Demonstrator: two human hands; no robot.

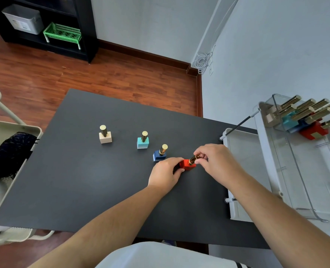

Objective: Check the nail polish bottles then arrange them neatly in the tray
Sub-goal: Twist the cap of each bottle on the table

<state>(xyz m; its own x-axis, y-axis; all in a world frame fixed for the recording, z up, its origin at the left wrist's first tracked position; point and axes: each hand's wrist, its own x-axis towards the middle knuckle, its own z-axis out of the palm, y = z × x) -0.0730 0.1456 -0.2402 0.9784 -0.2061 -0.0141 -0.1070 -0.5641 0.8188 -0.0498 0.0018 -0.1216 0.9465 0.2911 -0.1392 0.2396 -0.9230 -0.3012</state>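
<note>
A red nail polish bottle [187,165] stands on the dark table [83,180] right of centre. My left hand [166,176] grips its square red body from the left. My right hand [216,163] pinches its gold cap [194,159] from the right. Three more bottles stand upright to the left: a dark blue one [159,155], a light blue one [142,143] and a cream one [105,136], each with a gold cap. At the right, a clear tray [287,151] on a white cart holds several gold-capped bottles [303,120] at its far end.
The white cart's lower shelf [243,171] abuts the table's right edge. Another white cart [3,151] with dark fabric stands at the left. A black shelf unit [44,26] with a green basket stands far back on the wooden floor.
</note>
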